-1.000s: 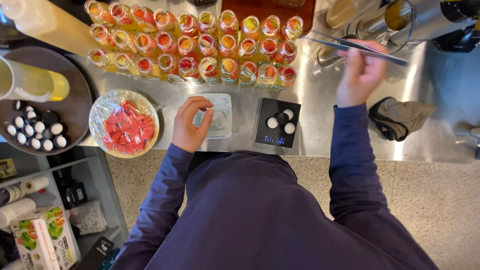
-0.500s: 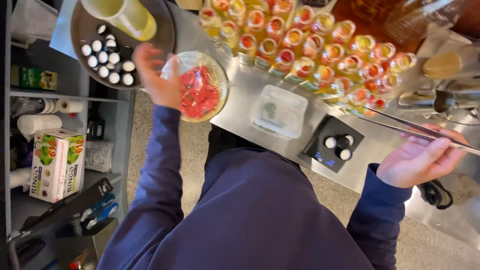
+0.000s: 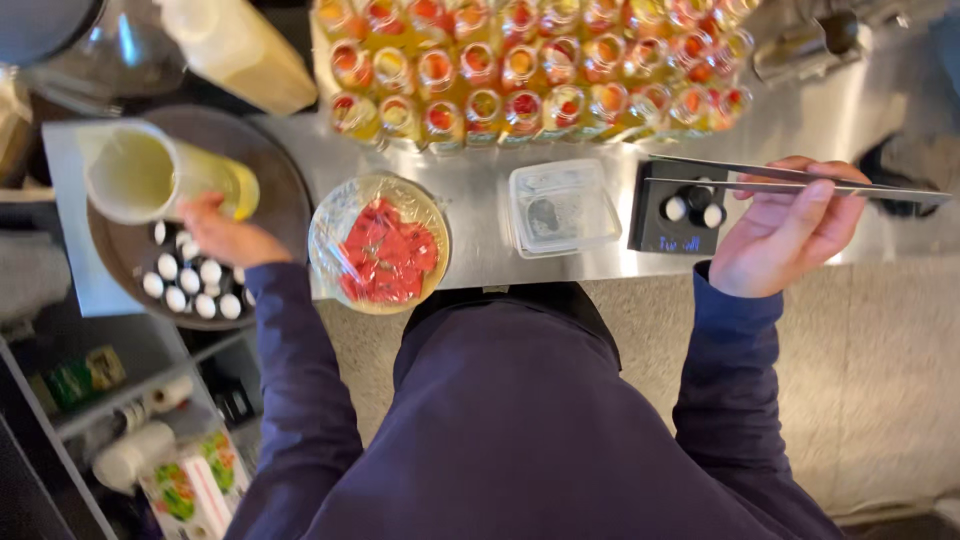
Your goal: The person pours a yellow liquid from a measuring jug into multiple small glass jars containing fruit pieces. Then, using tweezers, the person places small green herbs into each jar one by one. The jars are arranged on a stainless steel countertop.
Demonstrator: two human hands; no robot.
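bowl of red slices (image 3: pixel 385 250) | clear lidded tub (image 3: pixel 563 207) | rows of small filled jars (image 3: pixel 530 70) | shelf boxes (image 3: pixel 190 490)

One jug (image 3: pixel 150 178), one bowl (image 3: pixel 380 245), one lidded tub (image 3: pixel 563 207), one pair of tongs (image 3: pixel 800 183)

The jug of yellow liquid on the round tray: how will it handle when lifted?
The jug looks well filled with yellow liquid, so it is probably heavy for its size and apt to slosh. The left hand grips it at one side, so it may tilt. Its rigid-looking wall should not flex. Small white caps lie close on the tray.
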